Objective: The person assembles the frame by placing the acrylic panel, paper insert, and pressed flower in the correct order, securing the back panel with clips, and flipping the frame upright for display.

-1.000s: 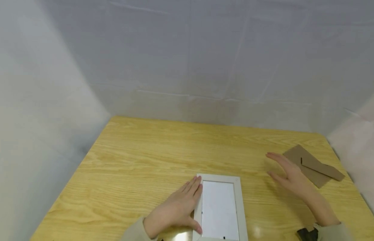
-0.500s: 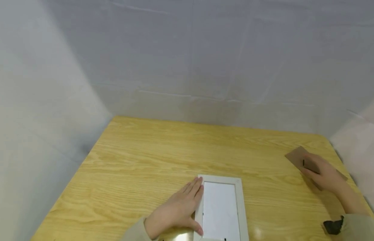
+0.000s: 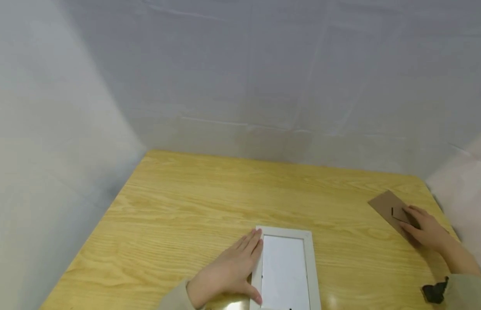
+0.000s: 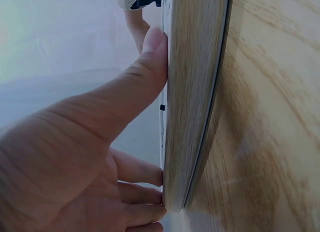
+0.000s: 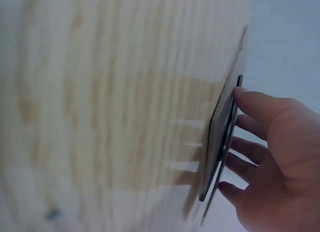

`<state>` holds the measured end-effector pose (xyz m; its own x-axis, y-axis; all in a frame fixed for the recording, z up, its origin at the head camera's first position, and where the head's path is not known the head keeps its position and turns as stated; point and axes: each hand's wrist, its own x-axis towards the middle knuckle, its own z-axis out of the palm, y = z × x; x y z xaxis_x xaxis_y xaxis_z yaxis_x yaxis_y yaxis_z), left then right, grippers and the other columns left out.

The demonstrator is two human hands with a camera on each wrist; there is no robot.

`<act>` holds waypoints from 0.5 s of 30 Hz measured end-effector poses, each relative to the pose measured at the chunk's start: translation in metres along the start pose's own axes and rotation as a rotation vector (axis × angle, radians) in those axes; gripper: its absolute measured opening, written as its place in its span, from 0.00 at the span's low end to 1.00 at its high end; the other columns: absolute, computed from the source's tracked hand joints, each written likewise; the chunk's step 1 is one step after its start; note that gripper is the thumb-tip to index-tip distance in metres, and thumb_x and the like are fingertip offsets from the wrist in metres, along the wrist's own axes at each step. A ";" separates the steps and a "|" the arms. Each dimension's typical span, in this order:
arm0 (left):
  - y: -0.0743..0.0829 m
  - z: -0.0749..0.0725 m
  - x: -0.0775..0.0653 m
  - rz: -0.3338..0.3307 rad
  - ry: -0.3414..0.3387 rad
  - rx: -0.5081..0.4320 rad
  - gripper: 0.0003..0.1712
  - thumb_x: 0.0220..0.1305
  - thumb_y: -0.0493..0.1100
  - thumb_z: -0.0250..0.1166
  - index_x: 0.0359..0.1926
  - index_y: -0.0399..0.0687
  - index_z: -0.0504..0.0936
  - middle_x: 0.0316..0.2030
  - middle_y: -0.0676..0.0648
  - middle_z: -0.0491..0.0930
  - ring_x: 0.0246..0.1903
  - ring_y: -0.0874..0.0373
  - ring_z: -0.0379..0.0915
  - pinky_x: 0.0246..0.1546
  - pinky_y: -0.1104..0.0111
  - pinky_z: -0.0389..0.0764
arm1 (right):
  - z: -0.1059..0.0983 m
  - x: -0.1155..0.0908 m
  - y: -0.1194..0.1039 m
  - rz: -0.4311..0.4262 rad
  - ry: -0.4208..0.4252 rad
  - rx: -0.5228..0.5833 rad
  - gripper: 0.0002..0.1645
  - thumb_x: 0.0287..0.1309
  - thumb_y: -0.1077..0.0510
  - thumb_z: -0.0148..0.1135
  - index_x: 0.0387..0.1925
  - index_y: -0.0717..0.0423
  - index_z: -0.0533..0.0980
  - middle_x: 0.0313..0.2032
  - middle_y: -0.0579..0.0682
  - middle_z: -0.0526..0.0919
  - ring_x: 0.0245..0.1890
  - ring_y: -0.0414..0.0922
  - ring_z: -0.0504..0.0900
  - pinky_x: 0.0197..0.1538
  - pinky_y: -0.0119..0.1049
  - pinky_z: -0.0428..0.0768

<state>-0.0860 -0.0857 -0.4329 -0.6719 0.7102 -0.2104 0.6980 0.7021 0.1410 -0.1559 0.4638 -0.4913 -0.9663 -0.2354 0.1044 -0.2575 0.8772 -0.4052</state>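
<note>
A white photo frame (image 3: 311, 267) lies on the table with a white panel (image 3: 284, 271) inside it. My left hand (image 3: 228, 269) rests along the frame's left side, fingers straight and thumb spread; in the left wrist view, thumb and fingertips touch the frame's wood-grained edge (image 4: 192, 92). At the far right lies a brown backing board (image 3: 384, 204) with a black-edged stand leg. Over it, my right hand (image 3: 428, 228) has its thumb and fingers on opposite sides of the leg. In the right wrist view, the curved fingers touch the leg (image 5: 231, 124) above the board. The hand hides the board's right part.
The wood-grain table (image 3: 178, 206) reaches back to a grey cloth wall (image 3: 240, 77). Pale cloth also hangs along the left and right sides. A black strap piece (image 3: 435, 292) sits at the right sleeve's cuff.
My right hand has moved right from beside the backing board onto it, then shifted slightly along the stand leg. My left hand still rests on the frame.
</note>
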 end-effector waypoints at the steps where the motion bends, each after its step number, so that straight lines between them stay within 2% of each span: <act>1: 0.000 0.000 0.000 0.000 0.000 0.000 0.75 0.40 0.81 0.63 0.75 0.32 0.53 0.76 0.32 0.40 0.76 0.42 0.37 0.74 0.58 0.49 | 0.001 0.000 0.000 -0.010 0.023 -0.001 0.28 0.70 0.61 0.55 0.59 0.82 0.63 0.56 0.84 0.61 0.53 0.81 0.61 0.48 0.74 0.64; 4: 0.000 0.000 0.000 -0.003 -0.004 0.000 0.75 0.40 0.81 0.63 0.75 0.32 0.53 0.76 0.32 0.40 0.76 0.43 0.37 0.74 0.58 0.49 | 0.003 -0.001 -0.001 -0.024 0.085 0.019 0.23 0.68 0.63 0.57 0.56 0.79 0.66 0.53 0.81 0.65 0.51 0.78 0.63 0.47 0.71 0.65; 8: 0.000 -0.001 0.000 -0.009 -0.012 0.000 0.75 0.40 0.81 0.62 0.75 0.32 0.53 0.76 0.32 0.40 0.76 0.43 0.36 0.74 0.58 0.49 | 0.002 0.000 -0.002 0.004 0.103 0.048 0.22 0.68 0.61 0.60 0.54 0.76 0.67 0.52 0.79 0.65 0.51 0.77 0.63 0.47 0.70 0.64; 12: 0.000 -0.001 0.000 -0.010 -0.012 -0.001 0.75 0.40 0.81 0.62 0.75 0.32 0.53 0.76 0.32 0.40 0.76 0.43 0.36 0.74 0.58 0.49 | 0.002 0.001 -0.003 0.032 0.112 0.039 0.22 0.67 0.59 0.61 0.51 0.74 0.68 0.51 0.80 0.63 0.49 0.77 0.62 0.45 0.71 0.64; 15: 0.001 -0.001 0.000 -0.006 -0.009 0.004 0.75 0.40 0.81 0.62 0.75 0.32 0.53 0.76 0.32 0.40 0.76 0.43 0.36 0.74 0.58 0.49 | 0.004 0.002 -0.003 0.000 0.150 -0.003 0.20 0.67 0.58 0.62 0.46 0.73 0.70 0.49 0.79 0.63 0.47 0.76 0.63 0.43 0.70 0.63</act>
<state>-0.0858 -0.0852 -0.4316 -0.6740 0.7054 -0.2196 0.6948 0.7062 0.1360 -0.1566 0.4591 -0.4931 -0.9561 -0.1700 0.2388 -0.2568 0.8787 -0.4024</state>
